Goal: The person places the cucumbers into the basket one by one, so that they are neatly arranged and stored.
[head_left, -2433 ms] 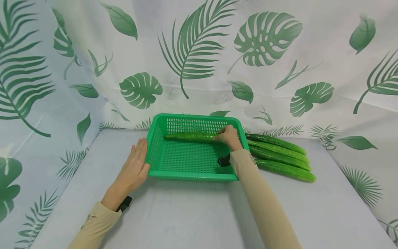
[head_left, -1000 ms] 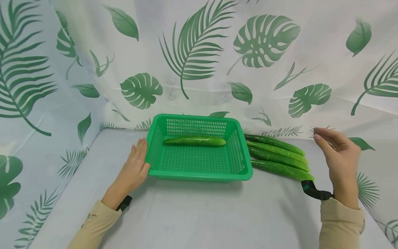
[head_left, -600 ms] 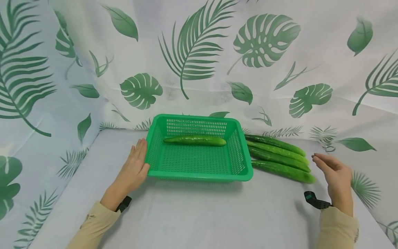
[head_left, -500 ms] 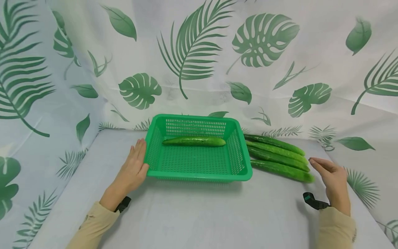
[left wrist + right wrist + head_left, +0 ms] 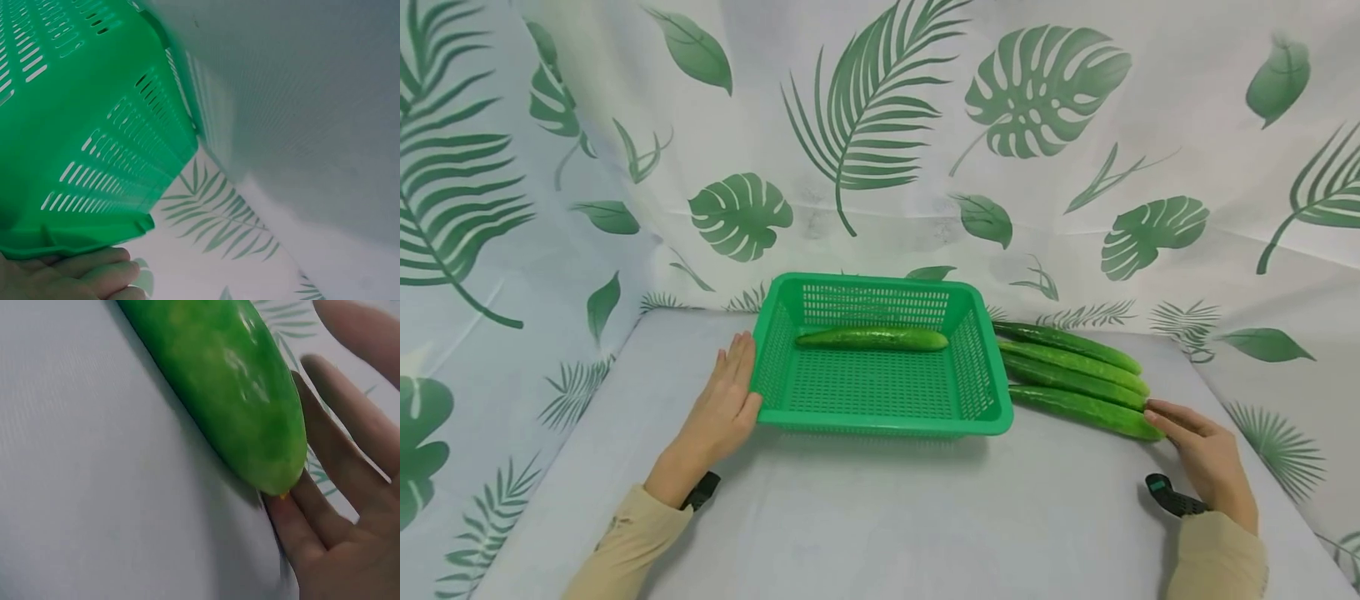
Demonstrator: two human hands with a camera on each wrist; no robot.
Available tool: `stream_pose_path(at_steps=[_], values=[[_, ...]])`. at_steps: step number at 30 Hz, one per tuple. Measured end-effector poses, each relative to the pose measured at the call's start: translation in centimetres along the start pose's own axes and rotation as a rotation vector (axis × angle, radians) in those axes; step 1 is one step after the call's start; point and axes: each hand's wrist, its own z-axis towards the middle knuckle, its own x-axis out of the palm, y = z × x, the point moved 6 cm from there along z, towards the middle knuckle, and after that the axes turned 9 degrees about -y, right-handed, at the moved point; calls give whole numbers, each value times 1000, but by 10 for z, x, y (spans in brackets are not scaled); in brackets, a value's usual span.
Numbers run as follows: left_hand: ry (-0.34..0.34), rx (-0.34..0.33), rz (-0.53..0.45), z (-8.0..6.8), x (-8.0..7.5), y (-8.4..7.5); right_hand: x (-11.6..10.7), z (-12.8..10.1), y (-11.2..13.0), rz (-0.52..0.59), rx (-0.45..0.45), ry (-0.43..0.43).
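A green perforated plastic basket [image 5: 887, 424] stands in the middle of the table, with one cucumber [image 5: 872, 338] lying along its back side. My left hand [image 5: 718, 408] rests against the basket's left rim with straight fingers; in the left wrist view its fingertips [image 5: 112, 275] show just under the rim. To the right of the basket several cucumbers lie side by side. At the right end of the front cucumber [image 5: 1086, 410] is my right hand [image 5: 1210, 458]. The right wrist view shows its spread fingers [image 5: 337, 456] beside the rounded tip, not closed round it.
Behind the front cucumber lie the other cucumbers [image 5: 1067, 360], their left ends close to the basket's right wall. A pale cloth covers the table [image 5: 865, 517]. Leaf-print sheets [image 5: 880, 125] hang at the back and both sides.
The right hand let go of the cucumber in the basket, moved right, then came down to the front cucumber's right end. The left hand has stayed on the basket.
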Motion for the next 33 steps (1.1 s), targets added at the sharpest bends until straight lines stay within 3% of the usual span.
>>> stream_pose_path(at_steps=[3,7,33], values=[[-1,0,12,1,0,-1,1,1,-4,-192,13,41],[-4,1,27,0,1,-1,8,3,-8,-249,24,106],[-33,4,84,9,9,-8,16,6,-8,-255,2,94]])
